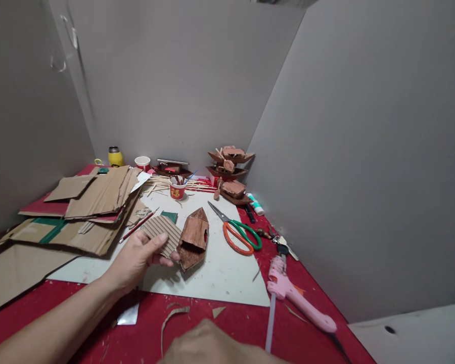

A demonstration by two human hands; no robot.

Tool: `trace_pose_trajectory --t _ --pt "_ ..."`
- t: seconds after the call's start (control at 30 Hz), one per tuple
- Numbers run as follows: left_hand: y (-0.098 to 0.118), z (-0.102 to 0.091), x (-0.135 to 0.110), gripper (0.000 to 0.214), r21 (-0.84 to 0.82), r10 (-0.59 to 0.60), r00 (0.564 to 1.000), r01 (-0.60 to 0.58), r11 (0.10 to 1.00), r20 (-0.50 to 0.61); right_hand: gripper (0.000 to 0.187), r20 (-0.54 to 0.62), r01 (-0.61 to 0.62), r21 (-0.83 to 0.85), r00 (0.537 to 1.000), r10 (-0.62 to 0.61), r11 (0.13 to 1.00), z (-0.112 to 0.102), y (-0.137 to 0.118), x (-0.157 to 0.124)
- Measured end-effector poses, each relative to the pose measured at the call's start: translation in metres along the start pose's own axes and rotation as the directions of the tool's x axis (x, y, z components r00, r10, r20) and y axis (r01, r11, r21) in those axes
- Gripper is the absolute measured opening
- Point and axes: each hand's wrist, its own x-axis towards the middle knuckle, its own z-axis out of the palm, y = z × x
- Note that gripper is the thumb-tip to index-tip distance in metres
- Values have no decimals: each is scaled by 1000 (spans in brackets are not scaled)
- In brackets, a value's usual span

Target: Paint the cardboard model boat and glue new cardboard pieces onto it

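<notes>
My left hand [138,258] is closed on a small piece of corrugated cardboard [162,233], its thumb lying across the ridges. Right beside that piece, a brown model boat [193,237] with a curved roof rests on the white board [227,278]. Low in the picture, the back of my right hand [212,346] shows over the red tabletop; its fingers are hidden. Scissors [237,232] with orange and green handles lie to the right of the boat. Farther right is a pink glue gun [288,288] with a glue stick protruding from it.
Cardboard sheets [98,202] are piled on the left. A pencil [136,226] lies beside them. Behind stand a red paper cup [178,189], thin wooden sticks [159,183], several finished model boats [233,192] and a yellow bottle [115,157]. Grey walls [349,151] enclose the table.
</notes>
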Motion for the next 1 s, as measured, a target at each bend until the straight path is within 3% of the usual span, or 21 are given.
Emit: trace_pose_trajectory --t 0.07,0.1,0.13,0.2,0.27,0.3,0.33,0.43,0.57,0.73,0.87,0.93,1.0 --pt "0 0 0 22 33 7 1000 -7 999 21 33 -160 -96 -3 983 94 995 -9 -5 1" --pt "0 0 -1 23 60 7 999 -9 998 33 28 -274 -173 48 945 180 984 -13 -8 1" --pt "1 0 -2 24 96 0 999 -5 995 52 24 -390 -251 133 876 284 959 -18 -10 2" --pt "0 0 -3 27 175 -41 993 22 984 107 17 -568 -351 339 663 487 873 -27 -13 5" --pt "-2 1 -5 31 243 -100 982 59 968 160 20 -648 -348 490 468 601 799 -34 -13 10" --pt "-4 2 -5 31 269 -125 976 73 960 180 27 -661 -327 538 409 629 777 -37 -12 13" --pt "-6 2 -6 29 286 -145 969 84 955 199 34 -658 -307 572 382 649 761 -40 -10 15" --pt "-9 4 -7 25 302 -177 951 96 948 254 45 -599 -293 642 385 702 709 -44 -6 19" --pt "-7 2 -4 28 277 -161 963 98 956 216 32 -502 -319 682 451 738 658 -45 -2 19" --pt "-5 -2 0 31 237 -127 981 89 967 147 34 -496 -310 698 440 749 645 -47 0 19" --pt "-10 4 -3 32 163 -148 980 126 979 133 28 -484 -350 629 523 702 694 -49 1 20" --pt "-11 8 -5 31 199 -173 970 139 970 170 24 -572 -410 496 509 643 766 -54 2 18" --pt "-10 9 -4 31 254 -151 978 110 961 145 23 -694 -468 364 440 569 805 -61 1 14"
